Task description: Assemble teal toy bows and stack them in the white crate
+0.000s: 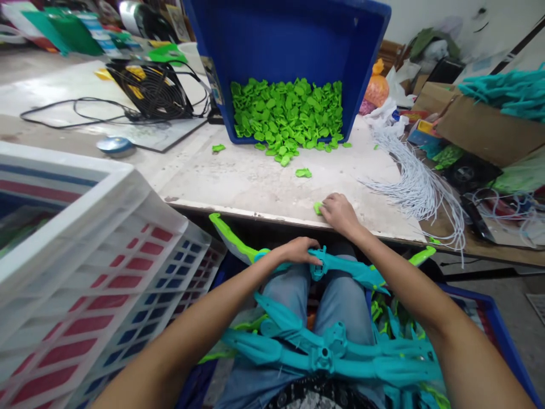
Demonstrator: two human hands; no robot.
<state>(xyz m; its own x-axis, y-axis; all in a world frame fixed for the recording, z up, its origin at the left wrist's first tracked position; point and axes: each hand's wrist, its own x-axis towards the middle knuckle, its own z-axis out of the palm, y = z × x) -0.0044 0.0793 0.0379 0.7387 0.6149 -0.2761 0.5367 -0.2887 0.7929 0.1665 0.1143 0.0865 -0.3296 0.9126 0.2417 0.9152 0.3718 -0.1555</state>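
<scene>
A turquoise toy bow with lime-green tips lies across my thighs, just below the table edge. My left hand is closed around its middle, beside the central grip. On the table near its front edge, my right hand has its fingertips pinched on a small green plastic piece. More turquoise bow parts are stacked on my lap nearer my body. Many similar green pieces fill the tipped blue bin, and a few have spilled onto the tabletop.
A white plastic basket stands close at my left. A fan with a loose cable sits on the table's left. White cords spread over the right side, by a cardboard box. A blue crate is low at my right.
</scene>
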